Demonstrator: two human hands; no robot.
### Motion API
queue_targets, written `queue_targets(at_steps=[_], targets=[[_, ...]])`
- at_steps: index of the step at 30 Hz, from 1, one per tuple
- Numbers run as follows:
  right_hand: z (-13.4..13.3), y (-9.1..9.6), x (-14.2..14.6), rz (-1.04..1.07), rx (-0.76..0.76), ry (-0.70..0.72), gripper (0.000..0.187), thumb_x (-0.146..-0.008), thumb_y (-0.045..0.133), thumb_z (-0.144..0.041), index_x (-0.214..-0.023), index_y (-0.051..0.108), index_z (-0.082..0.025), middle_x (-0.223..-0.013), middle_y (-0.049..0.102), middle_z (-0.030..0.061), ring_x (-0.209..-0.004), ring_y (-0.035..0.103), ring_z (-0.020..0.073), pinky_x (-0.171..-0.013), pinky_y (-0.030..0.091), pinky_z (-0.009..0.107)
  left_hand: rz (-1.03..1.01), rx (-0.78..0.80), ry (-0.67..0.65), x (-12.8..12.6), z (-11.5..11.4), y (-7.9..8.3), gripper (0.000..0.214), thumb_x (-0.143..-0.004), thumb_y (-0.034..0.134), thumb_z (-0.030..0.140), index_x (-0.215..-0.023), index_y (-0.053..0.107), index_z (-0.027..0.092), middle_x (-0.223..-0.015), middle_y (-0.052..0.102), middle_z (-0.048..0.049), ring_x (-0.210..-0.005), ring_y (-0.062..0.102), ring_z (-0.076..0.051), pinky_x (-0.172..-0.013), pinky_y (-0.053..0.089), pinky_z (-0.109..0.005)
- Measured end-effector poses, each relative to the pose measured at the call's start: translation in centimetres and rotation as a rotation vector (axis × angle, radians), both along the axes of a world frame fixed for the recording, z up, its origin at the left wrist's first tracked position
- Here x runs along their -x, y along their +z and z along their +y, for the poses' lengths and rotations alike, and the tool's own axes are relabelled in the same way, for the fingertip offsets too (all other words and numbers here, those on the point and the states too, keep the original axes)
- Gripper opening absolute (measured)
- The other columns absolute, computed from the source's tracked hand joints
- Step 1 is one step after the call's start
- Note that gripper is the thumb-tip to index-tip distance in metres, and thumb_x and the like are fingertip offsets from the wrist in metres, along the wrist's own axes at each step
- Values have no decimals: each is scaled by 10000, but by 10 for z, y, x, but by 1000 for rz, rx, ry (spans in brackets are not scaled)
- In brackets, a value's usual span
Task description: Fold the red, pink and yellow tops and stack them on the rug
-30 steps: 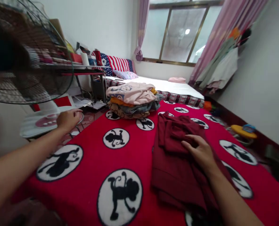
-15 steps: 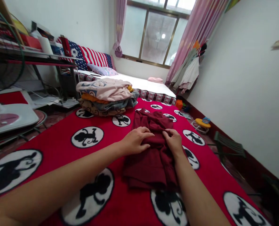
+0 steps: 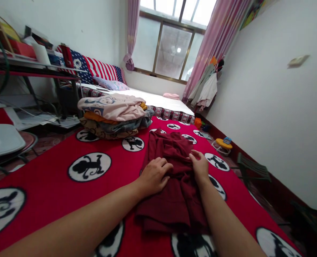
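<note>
A dark maroon garment, partly folded and wrinkled, lies on a red blanket printed with black monkey figures in white circles. On its left side rests my left hand, fingers curled down into the cloth with the thumb close to them. My right hand is at the garment's right edge, its thumb and forefinger closed on the fabric. Beyond the hands, to the left, sits a pile of folded clothes with a pale pink piece on top.
A bed with a white sheet stands along the window wall. To the left are a cluttered desk and a white-topped seat. On the right stand a yellow stool and a dark green folding chair. Clothes hang beside the curtain.
My left hand's fingers have curled from a more spread pose onto the cloth. My right hand stays at the garment's right edge. The view has shifted slightly.
</note>
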State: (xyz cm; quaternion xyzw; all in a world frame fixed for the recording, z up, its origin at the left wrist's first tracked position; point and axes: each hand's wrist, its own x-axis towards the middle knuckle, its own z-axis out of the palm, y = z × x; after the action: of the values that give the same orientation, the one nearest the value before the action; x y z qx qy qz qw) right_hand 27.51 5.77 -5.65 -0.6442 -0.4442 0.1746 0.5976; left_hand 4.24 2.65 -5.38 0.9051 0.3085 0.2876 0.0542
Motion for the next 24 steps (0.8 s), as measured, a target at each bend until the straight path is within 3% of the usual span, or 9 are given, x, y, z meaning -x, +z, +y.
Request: queue_targets(at_steps=[2,6,11,14,18,22,24], targets=[[9,5,-7,67,124,-39,369,-725,636,-217,-1089,603,-169,-1025,687,105,-659,687,163,-585,554,273,9,-7,0,-1,1,0,302,-844,580,248,-1144,596,211,-1067,570,-70,-996,495,-236,-863,435,-375],[24,16,-17,6,300,-12,318,-745,650,-220,-1055,604,-169,-701,666,27,-512,622,131,-449,483,215,18,-6,-13,0,2,-1,228,-869,555,260,-1078,639,221,-1052,569,-70,-1006,493,-238,-856,432,-376],[39,26,-22,-219,403,70,127,-680,714,-261,-666,648,-154,-460,569,-3,-449,554,143,-451,411,227,3,14,-27,0,3,-2,229,-874,556,238,-1077,662,237,-1036,585,-62,-996,507,-231,-837,437,-367],[46,37,-28,-388,376,32,159,-647,693,-209,-522,603,-174,-522,609,25,-624,621,186,-573,429,245,-10,17,-40,-1,3,-2,249,-880,548,227,-1099,666,242,-1062,596,-61,-1014,517,-231,-853,443,-371],[52,45,-38,-713,302,-153,100,-733,608,-233,-664,663,-184,-800,707,86,-869,647,242,-707,439,286,-38,18,-97,-1,4,-5,327,-882,534,194,-1188,637,246,-1167,600,-56,-1086,516,-226,-934,439,-374],[48,34,-41,-798,403,-61,34,-706,652,-202,-695,671,-177,-800,717,84,-817,662,229,-710,453,284,-42,25,-123,-1,6,-8,348,-893,513,197,-1217,630,247,-1221,606,-50,-1122,517,-226,-981,429,-389],[40,30,-37,-755,364,-60,96,-744,643,-244,-787,683,-168,-848,723,82,-828,663,214,-738,466,285,-42,27,-125,-1,6,-8,350,-890,515,195,-1215,634,245,-1226,610,-49,-1124,523,-225,-982,433,-389]])
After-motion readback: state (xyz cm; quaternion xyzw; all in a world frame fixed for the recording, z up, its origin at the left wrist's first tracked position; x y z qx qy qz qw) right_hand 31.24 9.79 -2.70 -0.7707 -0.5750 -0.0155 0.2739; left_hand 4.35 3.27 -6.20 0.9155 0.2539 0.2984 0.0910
